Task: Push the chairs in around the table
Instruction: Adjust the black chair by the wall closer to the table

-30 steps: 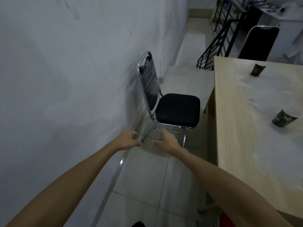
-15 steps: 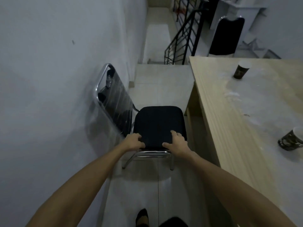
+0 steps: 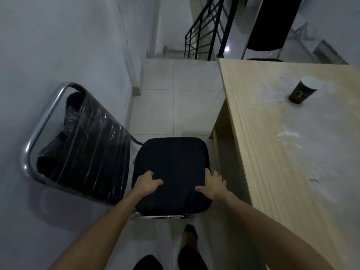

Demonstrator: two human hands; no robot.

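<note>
A chair (image 3: 171, 162) with a black padded seat and chrome frame stands between the white wall and the light wooden table (image 3: 272, 137). Its plastic-wrapped backrest (image 3: 81, 151) leans against the wall on the left, and the seat faces the table's long edge. Both my hands rest on the near half of the seat. My left hand (image 3: 148, 183) has its fingers curled into the cushion near the backrest side. My right hand (image 3: 213, 185) lies with fingers spread over the seat's right edge, close to the table.
A dark paper cup (image 3: 303, 91) stands on the table. A second black chair (image 3: 270, 26) is at the table's far end. A black stair railing (image 3: 204, 34) and steps down lie ahead. My foot (image 3: 190, 235) is on the tiled floor behind the chair.
I have stepped closer and now look down over the chair. My hands went from reaching, to the seat's near edge, to lying further onto the cushion, the right one now at its right edge.
</note>
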